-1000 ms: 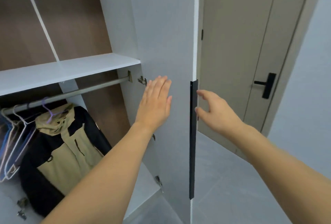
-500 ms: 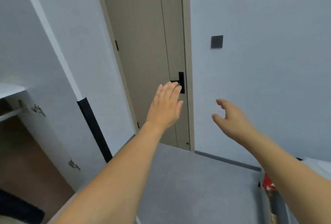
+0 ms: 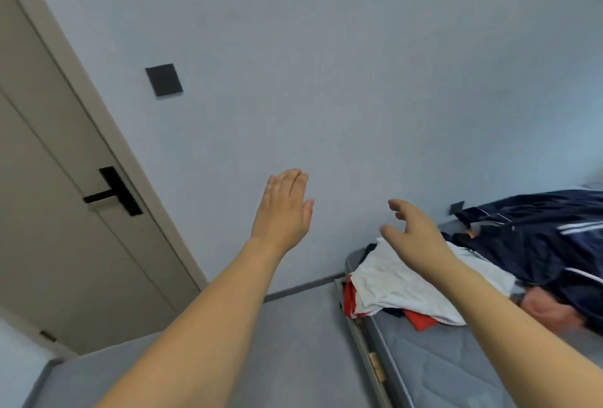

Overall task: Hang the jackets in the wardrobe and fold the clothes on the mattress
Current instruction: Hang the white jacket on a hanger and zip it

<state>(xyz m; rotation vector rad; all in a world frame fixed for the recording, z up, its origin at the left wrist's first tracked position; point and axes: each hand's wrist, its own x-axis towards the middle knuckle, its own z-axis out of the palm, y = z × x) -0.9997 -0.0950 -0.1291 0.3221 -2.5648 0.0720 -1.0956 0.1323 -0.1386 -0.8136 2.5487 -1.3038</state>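
A grey quilted mattress (image 3: 434, 371) fills the lower right. On it lies a pile of clothes: a white garment (image 3: 398, 280) on top of red cloth (image 3: 421, 321), and behind them a dark navy jacket (image 3: 535, 238) with white stripes. My left hand (image 3: 284, 211) is raised in front of the wall with straight fingers and holds nothing. My right hand (image 3: 414, 231) hangs in the air above the white garment, fingers loosely spread, holding nothing. The wardrobe is out of view.
A beige room door (image 3: 49, 211) with a black lever handle (image 3: 112, 194) stands at the left. A dark wall switch (image 3: 164, 80) sits on the pale blue wall. Grey floor (image 3: 293, 342) runs between the door and the bed's edge (image 3: 362, 336).
The view has swung right, away from the wardrobe and its door toward the mattress and clothes. Both hands left the wardrobe door and stay raised and empty.
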